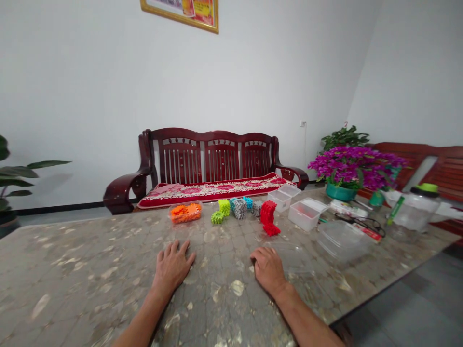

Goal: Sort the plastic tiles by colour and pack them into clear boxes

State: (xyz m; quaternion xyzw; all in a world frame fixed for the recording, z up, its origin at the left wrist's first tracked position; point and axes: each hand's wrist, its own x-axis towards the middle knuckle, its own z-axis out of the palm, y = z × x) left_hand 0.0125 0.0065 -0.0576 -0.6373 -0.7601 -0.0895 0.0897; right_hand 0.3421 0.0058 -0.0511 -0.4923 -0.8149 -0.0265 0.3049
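Left hand (172, 266): open, palm down on the mottled stone-look table (83, 274), fingers spread, holding nothing.

Right hand (269, 271): palm down, fingers loosely curved, holding nothing. It lay at the edge of a clear plastic lid (292, 258) — touching or just beside it, could not tell.

Blocks: a loose row of gear-shaped plastic blocks lay ahead of both hands: lime-green blocks (221, 211), a grey stack (240, 208) and a red stack (268, 214). An orange-filled clear tray (184, 213) sat to their left.

Containers: clear rectangular plastic boxes (304, 215) stood right of the blocks.

Backdrop: a dark-red wooden sofa (220, 154) stood beyond the table.

Risk: the red stack looked loosely piled — a knock from a hand or box could topple it. The faint lid could be nudged unnoticed.
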